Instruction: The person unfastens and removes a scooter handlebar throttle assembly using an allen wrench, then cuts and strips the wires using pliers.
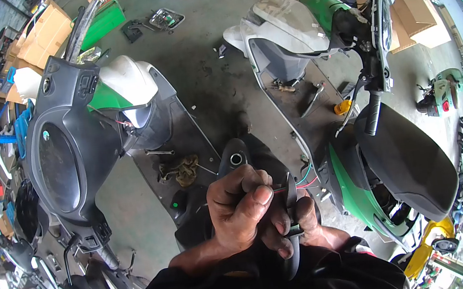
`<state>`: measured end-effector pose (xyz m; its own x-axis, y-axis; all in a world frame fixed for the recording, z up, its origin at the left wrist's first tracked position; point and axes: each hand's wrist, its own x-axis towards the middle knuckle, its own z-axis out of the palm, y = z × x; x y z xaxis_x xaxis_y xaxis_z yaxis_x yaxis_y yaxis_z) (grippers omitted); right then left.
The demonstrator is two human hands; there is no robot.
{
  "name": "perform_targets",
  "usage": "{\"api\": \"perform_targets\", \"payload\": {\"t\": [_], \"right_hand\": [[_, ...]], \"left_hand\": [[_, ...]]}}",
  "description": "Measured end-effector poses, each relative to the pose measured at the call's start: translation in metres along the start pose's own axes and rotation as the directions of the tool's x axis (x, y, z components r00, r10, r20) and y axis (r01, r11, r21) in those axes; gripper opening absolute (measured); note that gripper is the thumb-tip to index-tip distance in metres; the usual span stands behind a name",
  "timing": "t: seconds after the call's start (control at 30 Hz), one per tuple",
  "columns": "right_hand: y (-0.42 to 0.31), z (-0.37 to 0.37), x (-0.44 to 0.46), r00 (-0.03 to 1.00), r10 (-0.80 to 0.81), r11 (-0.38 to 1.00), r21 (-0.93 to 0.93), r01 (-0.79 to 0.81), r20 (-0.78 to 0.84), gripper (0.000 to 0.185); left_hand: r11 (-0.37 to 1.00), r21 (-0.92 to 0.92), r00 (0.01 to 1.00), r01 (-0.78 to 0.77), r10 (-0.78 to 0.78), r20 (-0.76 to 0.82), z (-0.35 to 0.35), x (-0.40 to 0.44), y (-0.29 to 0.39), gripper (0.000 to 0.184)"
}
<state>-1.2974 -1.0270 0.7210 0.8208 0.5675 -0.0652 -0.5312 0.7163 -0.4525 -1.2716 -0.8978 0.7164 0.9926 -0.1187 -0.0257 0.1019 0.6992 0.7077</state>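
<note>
My left hand (239, 206) is closed in a pinch in front of my chest, its fingertips on thin wires (280, 190). Just right of it, my right hand (292, 224) wraps its fingers round a black curved part (290, 195), which stands upright between the hands. Red and teal wires (308, 178) run out from the hands toward the scooter on the right. Beyond my hands lies a black piece with a round metal ring (236, 159).
A scooter with a black front panel (58, 161) stands at left, a green and white one with a black seat (409, 162) at right. On the left footboard lie a crumpled rag (181, 171) and a wrench (159, 152). A metal tray (166, 20) is on the floor ahead.
</note>
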Motion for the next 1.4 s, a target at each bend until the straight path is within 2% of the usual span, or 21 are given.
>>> {"api": "perform_targets", "payload": {"t": [0.17, 0.27, 0.33, 0.37, 0.4, 0.47, 0.6, 0.67, 0.73, 0.8, 0.9, 1.1, 1.17, 1.37, 1.4], "right_hand": [[0.003, -0.003, 0.001, 0.998, -0.050, 0.997, 0.060, 0.048, 0.030, 0.055], [-0.001, -0.001, 0.001, 1.000, -0.026, 1.000, -0.007, 0.026, -0.003, 0.056], [-0.006, -0.002, 0.006, 0.999, -0.036, 0.998, -0.046, 0.035, -0.010, 0.057], [-0.007, -0.002, 0.007, 0.999, -0.043, 0.996, -0.082, 0.042, -0.019, 0.058], [-0.003, -0.013, 0.007, 0.998, -0.060, 0.998, -0.022, 0.060, 0.001, 0.059], [-0.011, -0.009, 0.007, 1.000, 0.006, 0.999, -0.048, -0.006, 0.002, 0.057], [-0.014, -0.007, 0.011, 0.997, 0.031, 0.993, -0.117, -0.023, 0.071, 0.057], [-0.014, -0.008, 0.010, 0.996, 0.052, 0.991, -0.131, -0.042, 0.071, 0.057], [-0.015, -0.009, 0.008, 0.995, 0.075, 0.987, -0.144, -0.064, 0.071, 0.058], [-0.015, -0.010, 0.007, 0.986, 0.150, 0.959, -0.253, -0.126, 0.077, 0.058], [-0.014, -0.011, 0.007, 0.989, 0.140, 0.933, -0.341, -0.114, 0.052, 0.057], [-0.017, -0.011, 0.011, 0.993, 0.109, 0.919, -0.385, -0.086, 0.038, 0.052], [-0.018, -0.012, 0.011, 0.994, 0.098, 0.916, -0.395, -0.073, 0.044, 0.050], [-0.019, -0.010, 0.011, 0.996, 0.091, 0.902, -0.425, -0.072, 0.024, 0.043], [-0.019, -0.010, 0.012, 0.998, 0.056, 0.873, -0.486, -0.036, 0.027, 0.043]], "left_hand": [[0.999, -0.031, 1.000, 0.014, -0.013, 0.024, 0.002, 0.002, 0.001, 0.031], [0.998, -0.030, 0.999, -0.046, 0.046, 0.011, 0.005, 0.005, -0.001, 0.030], [0.984, -0.176, 0.999, 0.002, -0.012, -0.053, 0.006, 0.006, -0.001, 0.030], [0.985, -0.175, 0.999, 0.002, -0.011, -0.050, 0.007, 0.005, 0.001, 0.030], [0.993, -0.117, 0.998, 0.023, -0.030, -0.058, 0.009, 0.002, 0.004, 0.030], [0.997, -0.077, 0.998, -0.020, 0.015, -0.067, 0.011, 0.003, 0.004, 0.029], [0.991, -0.125, 0.996, -0.039, 0.028, -0.086, 0.005, 0.004, -0.004, 0.028], [0.987, -0.132, 0.992, -0.087, 0.074, -0.102, 0.002, 0.006, -0.005, 0.028], [0.989, -0.128, 0.992, -0.073, 0.059, -0.110, 0.002, 0.006, -0.003, 0.027], [0.991, -0.123, 0.993, -0.055, 0.040, -0.115, 0.001, 0.005, -0.002, 0.027], [0.991, -0.132, 0.993, -0.032, 0.017, -0.114, 0.000, 0.005, -0.001, 0.027], [0.995, -0.103, 0.995, -0.004, -0.006, -0.101, -0.003, 0.006, 0.005, 0.029], [1.000, -0.028, 0.997, 0.013, -0.016, -0.082, -0.004, 0.007, 0.006, 0.030], [0.998, -0.027, 0.997, 0.062, -0.063, -0.039, -0.012, 0.006, 0.005, 0.031], [0.998, -0.028, 0.997, 0.063, -0.064, -0.041, -0.012, 0.006, 0.006, 0.031]]}}
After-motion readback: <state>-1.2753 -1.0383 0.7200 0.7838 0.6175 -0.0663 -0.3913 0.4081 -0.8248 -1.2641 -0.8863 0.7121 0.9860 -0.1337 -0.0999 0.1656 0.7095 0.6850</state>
